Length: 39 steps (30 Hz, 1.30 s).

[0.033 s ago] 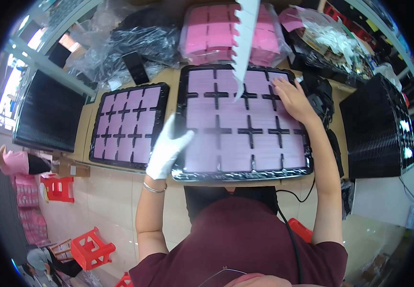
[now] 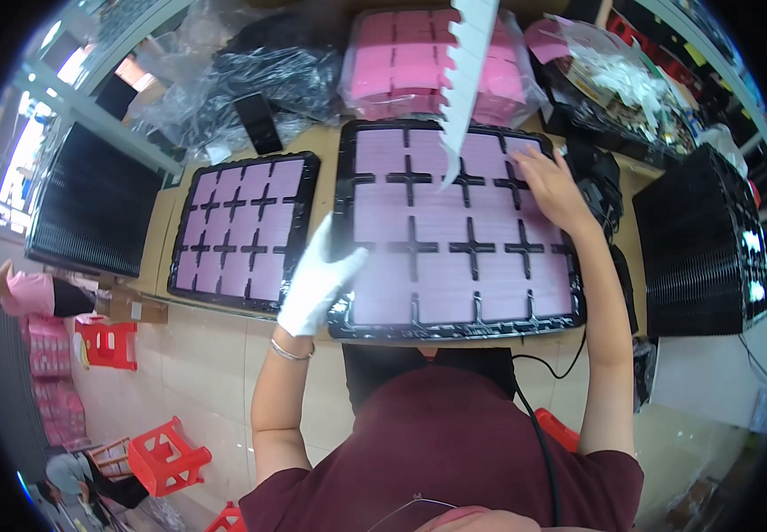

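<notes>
In front of me lies a large black tray (image 2: 456,333) filled with pale pink-purple sheets (image 2: 441,277), with black cross-shaped dividers showing between them. My left hand (image 2: 319,288), in a white glove, is at the tray's left edge, thumb spread from the fingers; whether it touches the rim I cannot tell. My bare right hand (image 2: 554,191) rests at the far right corner of the tray, fingers stretched over the sheets and rim. Neither hand holds anything that I can see. A smaller black tray (image 2: 310,191) with similar sheets (image 2: 239,232) lies to the left.
Stacked black trays stand left (image 2: 104,204) and right (image 2: 694,248). Behind are a dark phone (image 2: 259,124), crumpled plastic (image 2: 268,80) and wrapped pink stacks (image 2: 392,66). A white toothed strip (image 2: 465,80) hangs over the large tray. Red stools (image 2: 169,457) and other people (image 2: 24,295) are at left.
The whole view has shifted slightly, so the trays and the white strip sit a little farther right. Both hands keep nearly the same places at the large tray.
</notes>
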Tool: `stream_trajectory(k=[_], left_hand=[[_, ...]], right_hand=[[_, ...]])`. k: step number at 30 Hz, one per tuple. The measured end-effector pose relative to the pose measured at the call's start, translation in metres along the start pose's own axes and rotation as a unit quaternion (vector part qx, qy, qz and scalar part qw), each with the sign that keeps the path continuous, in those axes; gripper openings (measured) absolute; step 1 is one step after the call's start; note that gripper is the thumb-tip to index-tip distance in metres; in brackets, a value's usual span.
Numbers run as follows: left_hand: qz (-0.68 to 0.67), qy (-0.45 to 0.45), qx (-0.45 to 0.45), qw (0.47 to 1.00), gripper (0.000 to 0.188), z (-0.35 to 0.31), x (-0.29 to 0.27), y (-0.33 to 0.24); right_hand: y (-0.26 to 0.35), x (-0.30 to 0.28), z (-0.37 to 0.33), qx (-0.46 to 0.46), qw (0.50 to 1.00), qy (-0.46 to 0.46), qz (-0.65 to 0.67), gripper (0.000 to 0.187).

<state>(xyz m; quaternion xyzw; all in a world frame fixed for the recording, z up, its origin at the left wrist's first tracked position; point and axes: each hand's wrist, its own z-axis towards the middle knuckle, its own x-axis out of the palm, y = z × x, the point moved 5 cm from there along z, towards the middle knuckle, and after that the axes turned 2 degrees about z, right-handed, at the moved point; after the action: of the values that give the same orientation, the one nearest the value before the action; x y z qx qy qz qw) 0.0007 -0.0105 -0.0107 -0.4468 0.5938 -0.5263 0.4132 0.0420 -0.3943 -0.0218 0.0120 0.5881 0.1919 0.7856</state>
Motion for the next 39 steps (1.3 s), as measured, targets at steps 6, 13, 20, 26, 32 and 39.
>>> stream_trajectory(k=[6, 13, 20, 26, 32, 39], left_hand=[[0.022, -0.086, 0.024, 0.996, 0.072, -0.044, -0.053, -0.030], [0.149, -0.153, 0.024, 0.977, 0.065, -0.066, -0.314, 0.018], [0.210, -0.189, -0.068, 0.957, 0.060, -0.046, -0.424, 0.060], [0.340, -0.229, -0.132, 0.903, 0.059, 0.004, -0.473, 0.104], [0.397, -0.229, -0.133, 0.879, 0.050, 0.036, -0.477, 0.117], [0.424, -0.205, -0.134, 0.872, 0.048, 0.028, -0.468, 0.112]], right_hand=[[0.005, -0.062, -0.040, 0.123, 0.930, -0.168, 0.303, 0.044], [-0.017, -0.073, -0.123, 0.199, 0.906, -0.159, 0.338, 0.052], [-0.026, -0.059, -0.162, 0.278, 0.885, -0.154, 0.340, 0.051], [-0.014, -0.051, -0.157, 0.281, 0.883, -0.137, 0.350, 0.047], [-0.006, -0.053, -0.161, 0.287, 0.886, -0.133, 0.340, 0.045], [-0.001, -0.048, -0.154, 0.273, 0.885, -0.131, 0.354, 0.039]])
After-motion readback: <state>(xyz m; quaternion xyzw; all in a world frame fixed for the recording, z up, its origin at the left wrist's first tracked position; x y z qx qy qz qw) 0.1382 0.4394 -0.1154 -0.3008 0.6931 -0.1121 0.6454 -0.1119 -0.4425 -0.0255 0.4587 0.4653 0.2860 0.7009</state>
